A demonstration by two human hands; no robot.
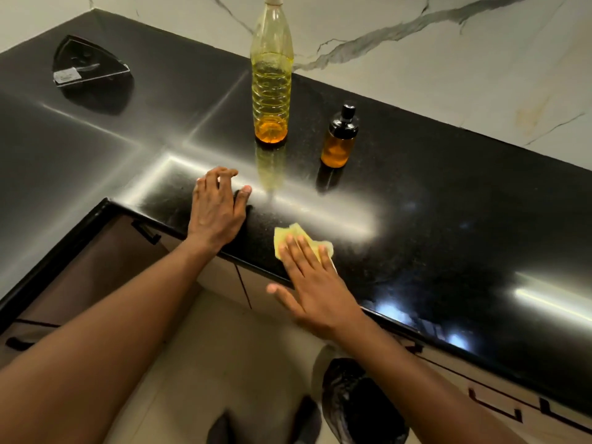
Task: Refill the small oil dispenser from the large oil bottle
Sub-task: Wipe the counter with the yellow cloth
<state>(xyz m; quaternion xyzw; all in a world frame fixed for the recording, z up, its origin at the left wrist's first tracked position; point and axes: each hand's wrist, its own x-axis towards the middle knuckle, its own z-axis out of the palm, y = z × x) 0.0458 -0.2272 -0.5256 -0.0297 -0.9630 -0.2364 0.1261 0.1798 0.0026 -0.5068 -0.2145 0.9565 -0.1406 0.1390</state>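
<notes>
Two oil vessels on the black granite countertop (416, 219), both capped. Judgement: pouring looks done and the wipe-down is in hand.

Large oil bottle (272, 88): upright and set back toward the wall, probably to keep it clear of the wiping. Clear ribbed plastic, red-and-white cap on, yellow oil up to just under the shoulder.

Left hand (216, 213): in front of the bottle and a little left, near the counter edge. Fingertips propped on the stone, fingers loosely bent and slightly spread, holding nothing. Likely bracing.

Right hand (315, 283): in front of the bottle and a little right. Flat, fingers straight and slightly apart, pressing down, presumably to catch drips.

Small oil dispenser (339, 142): just right of the bottle, not touching it, upright. Amber glass, black spouted cap seated; it appears well filled, but the tint hides the exact level.

Yellow cloth (288, 233): folded, mostly under the right fingers.
</notes>
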